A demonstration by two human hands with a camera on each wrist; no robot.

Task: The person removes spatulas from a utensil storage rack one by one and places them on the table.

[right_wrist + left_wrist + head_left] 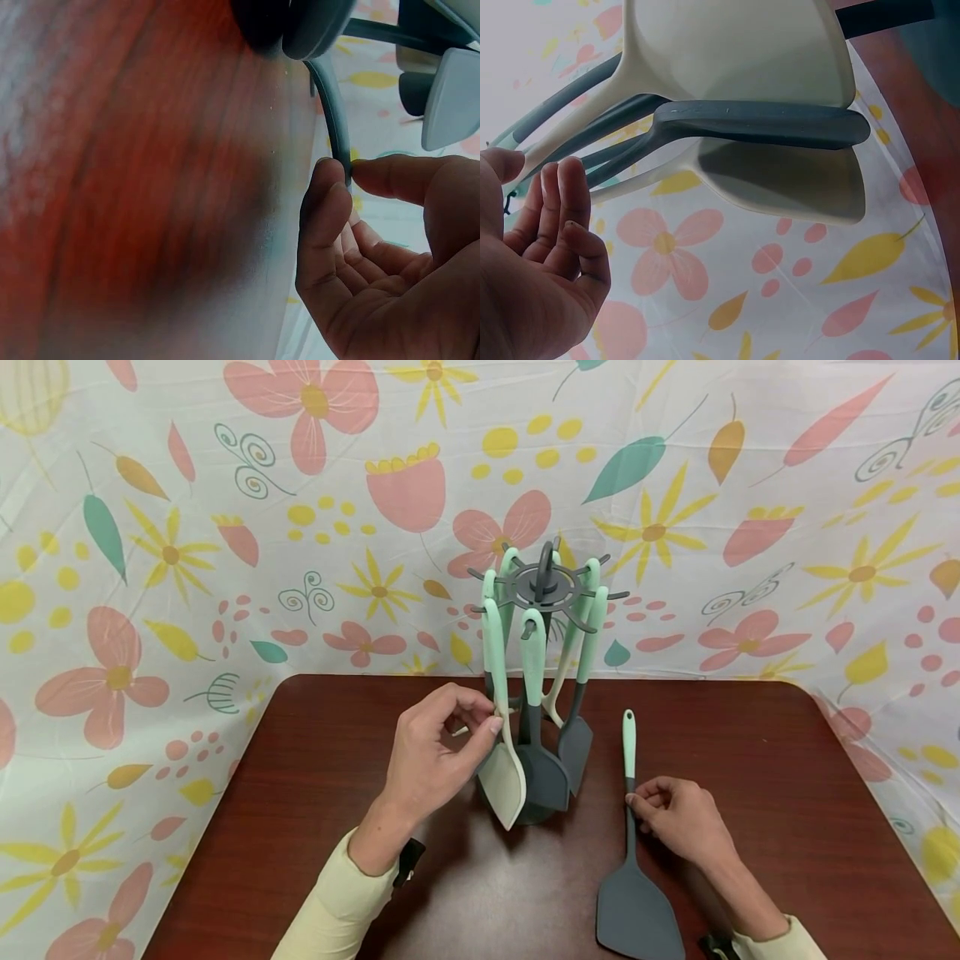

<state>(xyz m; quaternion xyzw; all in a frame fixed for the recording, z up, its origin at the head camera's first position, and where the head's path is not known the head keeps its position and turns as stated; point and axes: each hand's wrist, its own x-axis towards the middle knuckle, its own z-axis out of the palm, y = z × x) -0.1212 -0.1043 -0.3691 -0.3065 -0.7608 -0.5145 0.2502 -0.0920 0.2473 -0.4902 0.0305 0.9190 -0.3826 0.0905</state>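
A dark grey rotating rack carries several hanging kitchen utensils with mint green handles. At its front left, my left hand pinches the neck of a hanging cream spatula, whose broad blade fills the top of the left wrist view. Beside it hang a dark grey ladle-like utensil and a grey slotted or flat utensil. To the right, my right hand pinches the shaft of a dark grey turner, its blade toward me and mint handle pointing away. In the right wrist view, thumb and fingertips meet on that shaft.
A dark reddish wooden table lies under everything. Behind it hangs a white cloth printed with flowers and leaves. The rack stands near the table's far edge, between both hands.
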